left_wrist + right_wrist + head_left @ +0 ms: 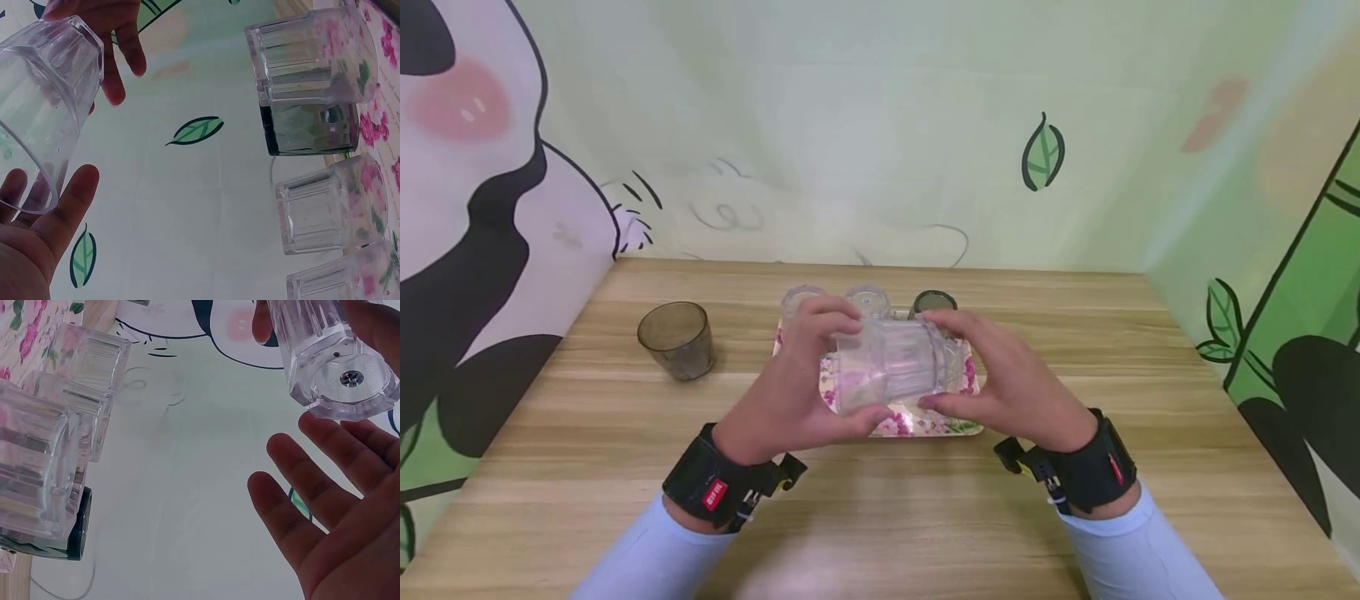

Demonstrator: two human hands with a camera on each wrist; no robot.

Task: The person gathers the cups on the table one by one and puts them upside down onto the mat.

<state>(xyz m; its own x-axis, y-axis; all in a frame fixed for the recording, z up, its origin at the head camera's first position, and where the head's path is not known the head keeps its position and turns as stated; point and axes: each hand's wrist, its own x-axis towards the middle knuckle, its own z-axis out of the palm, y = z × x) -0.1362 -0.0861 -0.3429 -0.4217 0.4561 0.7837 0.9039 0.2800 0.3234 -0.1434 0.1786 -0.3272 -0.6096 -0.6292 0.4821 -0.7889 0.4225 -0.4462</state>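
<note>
A clear faceted plastic cup [872,367] lies on its side between both hands, mouth to the left and base to the right, above a floral tray [955,427]. My left hand [790,392] grips it near the mouth, fingers over the top and thumb below. At the base end my right hand [1015,383] holds it, with index finger above and thumb beneath. The right wrist view shows the cup's base [350,378] with a small round mark, the other fingers [281,512] spread beside it.
On the tray stand several upside-down cups, among them a clear cup [319,206] and a dark green cup [312,128]. A smoky brown cup [677,342] stands upright at the left of the wooden table [880,517]. A cartoon-printed wall [880,150] rises behind.
</note>
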